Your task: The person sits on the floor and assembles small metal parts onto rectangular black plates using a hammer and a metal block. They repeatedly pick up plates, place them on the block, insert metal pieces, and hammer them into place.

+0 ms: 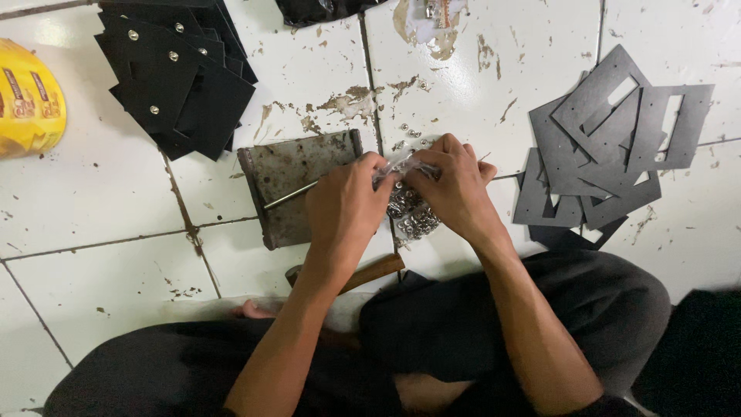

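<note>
Both hands meet over a clear plastic bag of small silver eyelets (414, 215) on the white tiled floor. My left hand (345, 210) and my right hand (451, 188) each pinch the bag's top edge between the fingers. A thin metal rod (289, 196) lies across a worn grey metal block (297, 176) just left of my left hand. Under my left forearm a wooden hammer handle (376, 271) pokes out. A few loose eyelets (409, 133) lie scattered on the tile above the hands.
A stack of black card pieces with silver rivets (176, 73) sits at the upper left. Grey card pieces with rectangular cutouts (610, 147) are piled at the right. A yellow packet (27, 100) lies at the left edge, a black bag (316, 9) at the top.
</note>
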